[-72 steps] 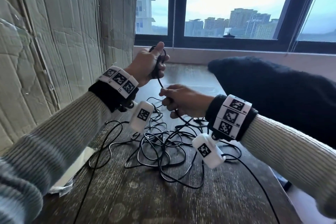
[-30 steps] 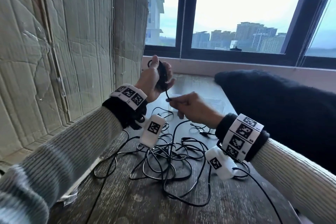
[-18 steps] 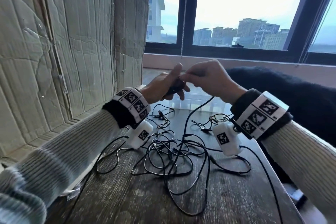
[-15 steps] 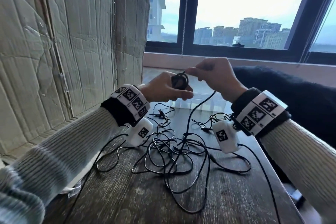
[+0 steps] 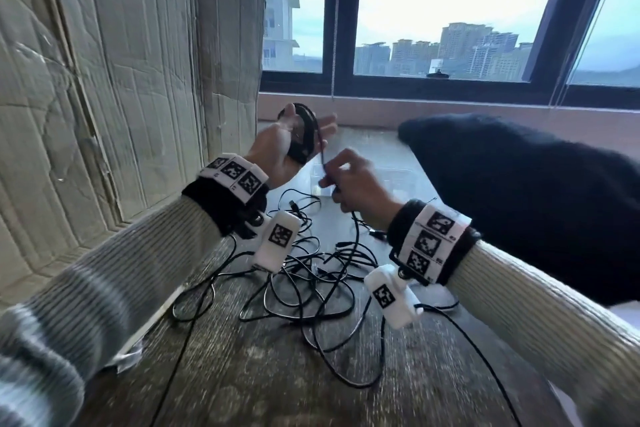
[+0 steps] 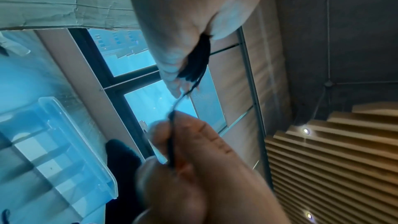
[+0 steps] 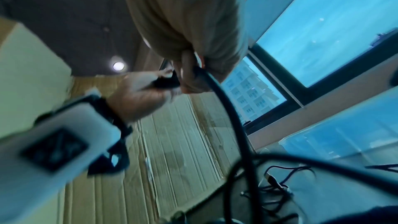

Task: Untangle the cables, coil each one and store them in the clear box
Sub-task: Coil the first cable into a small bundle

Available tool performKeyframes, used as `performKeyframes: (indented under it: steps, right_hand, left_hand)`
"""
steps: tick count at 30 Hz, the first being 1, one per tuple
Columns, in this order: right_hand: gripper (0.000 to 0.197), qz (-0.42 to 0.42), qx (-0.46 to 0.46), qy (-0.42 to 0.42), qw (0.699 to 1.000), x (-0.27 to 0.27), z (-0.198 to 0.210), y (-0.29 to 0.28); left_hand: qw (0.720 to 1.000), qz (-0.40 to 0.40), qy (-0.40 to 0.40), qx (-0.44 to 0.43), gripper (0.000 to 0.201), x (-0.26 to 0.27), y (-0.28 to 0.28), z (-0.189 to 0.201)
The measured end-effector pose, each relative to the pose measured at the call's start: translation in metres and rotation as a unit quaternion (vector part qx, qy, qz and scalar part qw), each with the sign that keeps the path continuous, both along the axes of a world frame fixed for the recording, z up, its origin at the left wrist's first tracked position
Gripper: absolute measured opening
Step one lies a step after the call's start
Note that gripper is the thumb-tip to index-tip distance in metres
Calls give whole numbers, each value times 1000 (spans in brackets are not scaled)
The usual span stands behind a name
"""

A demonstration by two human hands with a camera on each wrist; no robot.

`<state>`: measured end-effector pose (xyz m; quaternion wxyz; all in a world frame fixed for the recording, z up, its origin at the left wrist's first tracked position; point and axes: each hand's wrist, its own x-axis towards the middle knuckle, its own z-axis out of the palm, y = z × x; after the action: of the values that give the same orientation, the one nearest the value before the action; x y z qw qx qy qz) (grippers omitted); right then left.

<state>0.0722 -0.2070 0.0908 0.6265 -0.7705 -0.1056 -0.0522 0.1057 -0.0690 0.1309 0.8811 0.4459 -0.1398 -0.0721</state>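
Observation:
My left hand is raised over the far left of the table, with a small coil of black cable looped across its palm and the thumb through it. The left wrist view shows the coil pinched between thumb and fingers. Just below and to the right, my right hand pinches the loose strand that runs from the coil down to the tangle of black cables on the table. The clear box stands behind my right hand, partly hidden by it.
A tall wall of creased cardboard runs along the left. A dark fuzzy cloth lies on the right side of the wooden table. A white sheet sticks out at the table's left edge. The window sill is behind.
Half a second ago both hands met at the coil. My right hand has since dropped and slid down the strand, and my left hand has lifted a little with the coil.

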Motion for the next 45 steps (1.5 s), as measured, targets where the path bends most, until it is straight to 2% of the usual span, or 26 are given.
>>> performKeyframes:
  steps: [3,4,6,7,8,9,10,11,12,14,16,18,20,21,23,25,26,31,33,35,38,40,41,43,45]
  right_hand:
    - [12,24,-138,-89,986,-6,-10,7]
    - [11,38,-166,-108,979,-8,-10,6]
    - [12,85,-207,-108,969,-14,-2,3]
    - [19,109,-228,-104,962,-17,4,1]
    - [21,127,-241,-107,956,-18,10,-2]
    - [19,134,-249,-122,951,-20,17,-4]
    - [15,130,-256,-148,946,-20,24,-7]
    - [12,114,-260,-173,943,-18,31,-10]
    - [11,93,-256,-191,943,-14,38,-13]
    - [10,55,-226,-209,950,-6,45,-18]
    - [15,9,-191,-235,953,4,47,-23]
    - [19,-25,-156,-246,956,9,48,-28]
    - [18,-21,-129,-242,961,11,46,-31]
    - [14,-14,-125,-240,963,10,43,-31]
    - [4,0,-118,-233,965,6,37,-30]
    - [16,15,-118,-209,971,4,30,-32]
    - [20,30,-129,-187,973,4,25,-33]
    - [27,91,-191,-81,974,3,7,-33]
    - [28,113,-208,-37,971,0,8,-31]
    - [38,120,-180,-10,976,-2,11,-33]
    - [42,49,-99,-46,993,4,15,-38]
    - [36,-24,-84,-95,992,13,17,-39]
    - [33,-51,-96,-117,987,17,18,-40]
    - [29,-53,-131,-128,982,20,19,-41]
    - [42,36,-138,-69,987,13,17,-45]
  left_hand:
    - [997,-7,44,-61,42,4,5,1]
    - [998,16,49,-41,38,5,6,0]
    - [991,107,-5,83,35,8,8,-6]
    - [971,162,-60,168,35,12,9,-11]
    - [936,203,-126,260,35,13,11,-14]
    - [886,225,-197,355,36,14,12,-18]
    - [835,214,-255,437,40,13,13,-22]
    - [796,192,-290,495,47,10,13,-24]
    - [781,170,-296,522,57,6,13,-25]
    - [813,130,-257,506,74,-2,10,-24]
    - [842,78,-224,484,79,-8,7,-21]
    - [838,28,-227,496,68,-12,10,-19]
    - [809,16,-254,530,45,-12,15,-17]
    - [813,16,-259,521,33,-11,16,-18]
    - [868,13,-225,443,16,-11,18,-18]
    - [921,-1,-170,352,19,-13,21,-16]
    - [938,-6,-140,318,24,-15,22,-16]
    - [978,-51,-45,198,33,-17,22,-21]
    - [981,-64,-35,182,33,-18,22,-23]
    - [967,-68,-59,240,34,-20,27,-22]
    - [911,-127,-123,372,30,-29,33,-15]
    - [866,-189,-159,435,33,-36,33,-11]
    - [854,-214,-167,444,35,-40,31,-8]
    - [864,-228,-163,418,37,-46,27,-3]
    - [907,-191,-122,356,32,-47,25,4]
